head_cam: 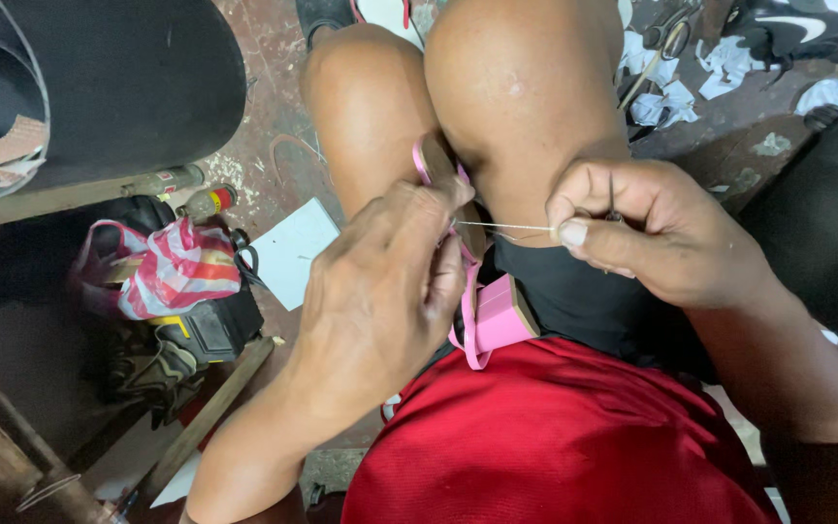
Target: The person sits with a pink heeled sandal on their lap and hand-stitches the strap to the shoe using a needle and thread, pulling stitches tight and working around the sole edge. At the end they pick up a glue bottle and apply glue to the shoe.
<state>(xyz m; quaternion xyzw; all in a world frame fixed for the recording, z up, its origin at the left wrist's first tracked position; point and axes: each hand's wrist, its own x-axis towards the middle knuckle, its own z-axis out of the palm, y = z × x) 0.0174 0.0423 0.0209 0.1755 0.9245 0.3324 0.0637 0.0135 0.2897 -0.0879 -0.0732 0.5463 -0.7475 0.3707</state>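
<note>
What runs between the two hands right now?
In the head view, a taut pale thread spans from the left hand, on the pink sandal, to the right hand.

Pink sandal (499, 318) smooth, perhaps rubber; thread (506, 226) thin; shirt (555, 437) mesh cloth

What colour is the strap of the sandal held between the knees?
Pink: the strap shows best in the head view, just beside the left hand.

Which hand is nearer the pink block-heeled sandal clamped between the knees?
Left. The left hand lies on the pink block-heeled sandal, fingers on its straps. The right hand is off to its right, apart from it, pinching a dark needle and pulling the pale thread taut.
</note>
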